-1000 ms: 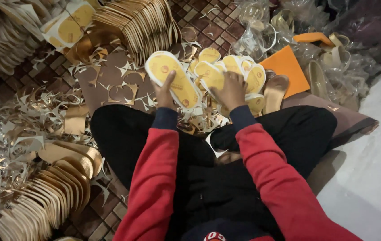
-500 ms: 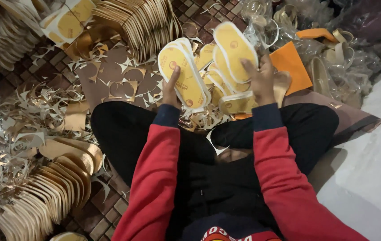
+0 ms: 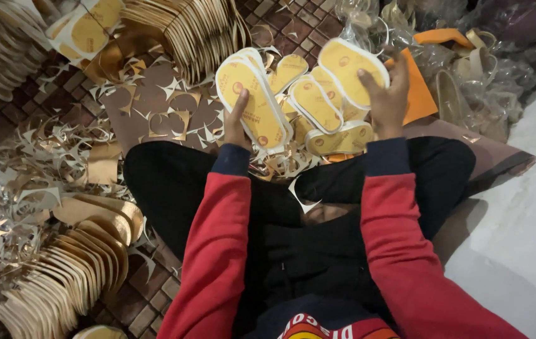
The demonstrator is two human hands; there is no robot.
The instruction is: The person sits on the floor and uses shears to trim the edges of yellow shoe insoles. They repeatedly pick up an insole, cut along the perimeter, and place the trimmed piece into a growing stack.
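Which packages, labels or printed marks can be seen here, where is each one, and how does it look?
Clear plastic bags: top centre-right on the floor, crinkled, see-through.
Round red stamp: on the yellow insole in the left hand, small.
Round red stamp: on the yellow insole in the right hand.
Orange sheet: beside the right hand, flat, plain.

You sit cross-legged on the tiled floor (image 3: pixel 155 301). Your left hand (image 3: pixel 236 125) holds a stack of insoles (image 3: pixel 252 103), and your right hand (image 3: pixel 384 97) holds a single insole (image 3: pixel 349 63), to its right. Between and beneath them, loose insoles (image 3: pixel 318 107) lie before your knees. A row of stacked soles (image 3: pixel 60 276) stands at your left, another stack (image 3: pixel 186 28) lies beyond, and foil offcuts (image 3: pixel 23 176) lie scattered between them.
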